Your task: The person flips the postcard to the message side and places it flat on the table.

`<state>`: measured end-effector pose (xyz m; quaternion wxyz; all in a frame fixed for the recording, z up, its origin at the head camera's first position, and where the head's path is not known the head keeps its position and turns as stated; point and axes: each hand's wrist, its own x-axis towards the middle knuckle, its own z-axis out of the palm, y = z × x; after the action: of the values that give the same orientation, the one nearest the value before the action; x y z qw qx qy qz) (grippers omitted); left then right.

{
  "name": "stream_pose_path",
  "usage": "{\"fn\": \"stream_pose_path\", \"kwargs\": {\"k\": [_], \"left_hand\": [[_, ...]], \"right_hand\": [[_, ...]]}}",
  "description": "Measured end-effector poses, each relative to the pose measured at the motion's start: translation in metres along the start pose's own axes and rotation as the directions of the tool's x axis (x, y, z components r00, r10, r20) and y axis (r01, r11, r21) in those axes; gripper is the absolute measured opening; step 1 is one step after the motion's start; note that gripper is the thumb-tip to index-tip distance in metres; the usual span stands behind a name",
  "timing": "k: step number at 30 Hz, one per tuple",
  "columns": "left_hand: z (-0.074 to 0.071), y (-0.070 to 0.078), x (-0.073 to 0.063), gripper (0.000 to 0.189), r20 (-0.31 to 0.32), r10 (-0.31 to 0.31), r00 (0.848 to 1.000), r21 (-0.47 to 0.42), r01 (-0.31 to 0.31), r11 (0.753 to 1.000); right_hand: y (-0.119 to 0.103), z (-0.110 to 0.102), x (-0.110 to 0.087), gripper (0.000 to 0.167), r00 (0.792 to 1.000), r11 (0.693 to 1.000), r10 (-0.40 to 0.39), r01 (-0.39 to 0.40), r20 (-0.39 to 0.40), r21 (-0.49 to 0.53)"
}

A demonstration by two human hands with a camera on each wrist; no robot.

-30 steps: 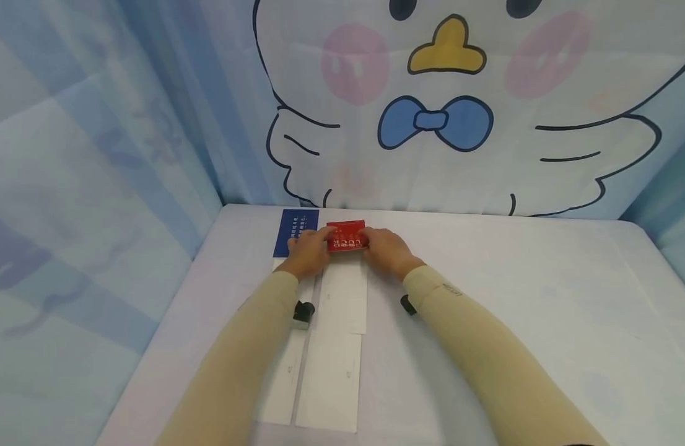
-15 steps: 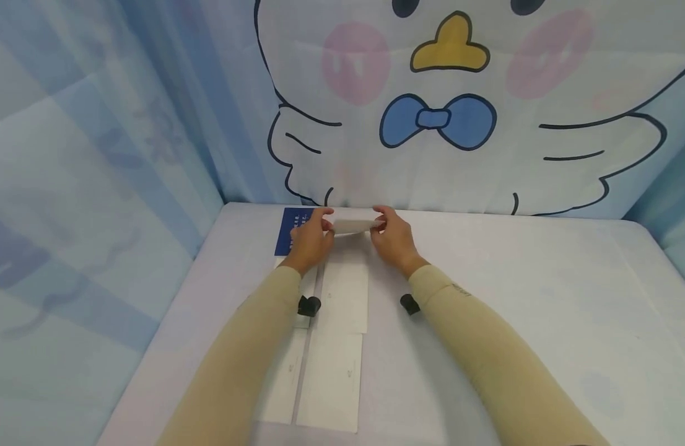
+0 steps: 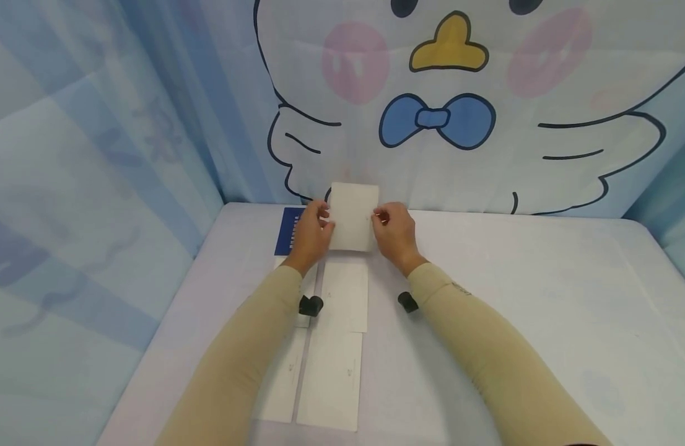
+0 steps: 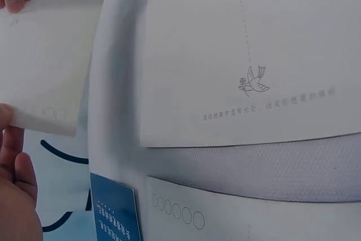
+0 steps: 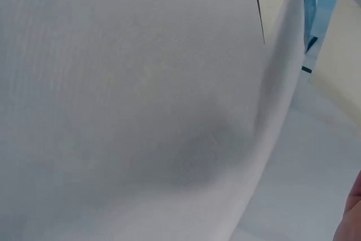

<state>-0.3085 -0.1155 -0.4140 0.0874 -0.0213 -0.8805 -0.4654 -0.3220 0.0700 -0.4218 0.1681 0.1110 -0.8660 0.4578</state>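
Observation:
A postcard is raised over the table's far edge, its pale back facing me. Circles run along one edge of it in the left wrist view. My left hand pinches its left side between thumb and fingers, and my right hand pinches the right side. Beneath it lies a white postcard, which shows a small printed bird in the left wrist view. Partly behind my left hand is a dark blue postcard with white lettering. Only a bit of the right hand enters the right wrist view.
Nearer me on the white-covered table lies another pale postcard. A second column of pale cards runs alongside, partly under my left sleeve. A printed curtain hangs directly behind the table.
The card lay low with its red face up, held at both sides. Both hands have lifted it and turned it over, so its pale back now faces me, tilted up.

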Motion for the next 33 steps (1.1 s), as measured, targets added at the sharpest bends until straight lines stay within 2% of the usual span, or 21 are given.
{"fn": "stream_pose_path", "kwargs": {"k": [3,7,11,15,18,21,28,33], "left_hand": [[0.000,0.000,0.000,0.033,0.026,0.033,0.999,0.059,-0.034,0.998],[0.000,0.000,0.001,0.040,0.079,0.018,0.997,0.181,-0.032,0.983],[0.001,-0.002,0.002,0.049,0.122,-0.027,0.992,0.330,-0.015,0.944],[0.002,-0.005,0.000,0.054,0.167,-0.061,0.984,0.421,-0.016,0.907],[0.004,-0.009,-0.001,0.056,0.195,-0.076,0.978,0.453,-0.021,0.891],[0.006,-0.013,-0.001,0.056,0.211,-0.084,0.974,0.465,-0.024,0.885],[0.011,-0.018,-0.003,0.057,0.220,-0.104,0.970,0.469,-0.012,0.883],[0.015,-0.020,-0.002,0.057,0.221,-0.123,0.968,0.491,-0.002,0.871]], "right_hand": [[0.001,0.000,-0.001,0.023,0.998,0.998,-0.016,0.019,0.062,-0.052],[0.003,-0.001,-0.002,0.039,0.987,0.997,0.004,0.009,0.158,-0.083],[0.004,-0.002,-0.001,0.052,0.966,0.994,0.043,-0.017,0.256,-0.105],[0.006,-0.001,0.000,0.059,0.934,0.988,0.091,-0.041,0.345,-0.149],[0.008,0.001,-0.001,0.063,0.910,0.982,0.122,-0.052,0.397,-0.182],[0.008,0.003,-0.002,0.064,0.895,0.975,0.141,-0.052,0.424,-0.215],[0.011,0.008,-0.003,0.063,0.880,0.964,0.187,-0.079,0.436,-0.254],[0.013,0.010,-0.002,0.062,0.875,0.953,0.193,-0.060,0.444,-0.297]]}}
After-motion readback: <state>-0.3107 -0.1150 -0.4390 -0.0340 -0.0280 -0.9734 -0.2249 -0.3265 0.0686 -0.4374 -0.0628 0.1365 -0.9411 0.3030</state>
